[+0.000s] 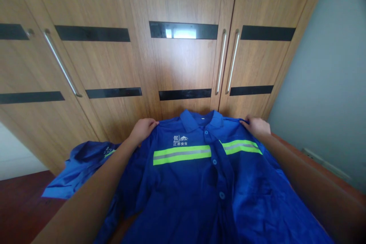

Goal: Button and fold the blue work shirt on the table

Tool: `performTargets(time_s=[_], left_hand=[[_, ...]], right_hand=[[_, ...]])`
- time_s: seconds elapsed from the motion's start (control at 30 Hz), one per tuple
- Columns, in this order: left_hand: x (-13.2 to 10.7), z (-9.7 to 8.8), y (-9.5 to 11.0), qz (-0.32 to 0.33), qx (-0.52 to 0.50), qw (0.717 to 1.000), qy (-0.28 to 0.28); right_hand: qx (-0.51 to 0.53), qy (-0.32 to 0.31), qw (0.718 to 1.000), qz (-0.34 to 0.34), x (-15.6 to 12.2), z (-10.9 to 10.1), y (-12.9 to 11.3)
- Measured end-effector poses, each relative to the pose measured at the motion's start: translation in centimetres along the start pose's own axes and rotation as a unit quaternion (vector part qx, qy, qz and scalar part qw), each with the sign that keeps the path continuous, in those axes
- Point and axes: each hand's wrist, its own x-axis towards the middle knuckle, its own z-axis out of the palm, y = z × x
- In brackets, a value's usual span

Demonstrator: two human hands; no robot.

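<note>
A blue work jacket [185, 183] with a collar, buttons down the front and a yellow-green reflective stripe across the chest hangs spread between my hands. White lettering shows on its chest, left of the buttons. My left hand [143, 127] pinches the shoulder seam at the left of the collar. At the opposite shoulder, my right hand [256, 125] grips the cloth the same way. The jacket's front faces me, and its lower part runs out of the bottom of the view. Behind my left forearm lies a second blue garment [77, 164], rumpled.
A wooden wardrobe [183, 65] with black strips and long metal handles [61, 63] stands right in front. To the right is a pale wall [328, 84] with a socket strip low down. Reddish-brown floor [23, 206] shows at lower left.
</note>
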Motion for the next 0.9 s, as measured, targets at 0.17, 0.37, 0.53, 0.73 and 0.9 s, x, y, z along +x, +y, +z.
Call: performTargets(time_s=[0.17, 0.37, 0.53, 0.73, 0.9], left_hand=[[0.6, 1.8, 0.2, -0.032, 0.024, 0.999, 0.013], [0.0, 5.1, -1.5, -0.022, -0.018, 0.998, -0.058], [-0.7, 5.1, -2.3, -0.004, 0.005, 0.998, -0.069], [-1.3, 3.8, -1.2, 0.007, 0.070, 0.993, 0.099], [-1.4, 4.9, -1.0, -0.050, 0.137, 0.986, 0.085]], right_hand=[[0.006, -0.075, 0.997, -0.033, 1.2, 1.0, -0.6], [0.064, -0.174, 0.976, -0.111, 1.5, 3.1, 0.7], [0.036, -0.175, 0.979, -0.099, 0.8, 3.3, 1.9], [0.006, -0.020, 0.999, -0.032, -0.7, 2.5, 1.5], [-0.011, -0.009, 1.000, -0.007, -1.6, 3.3, -0.3]])
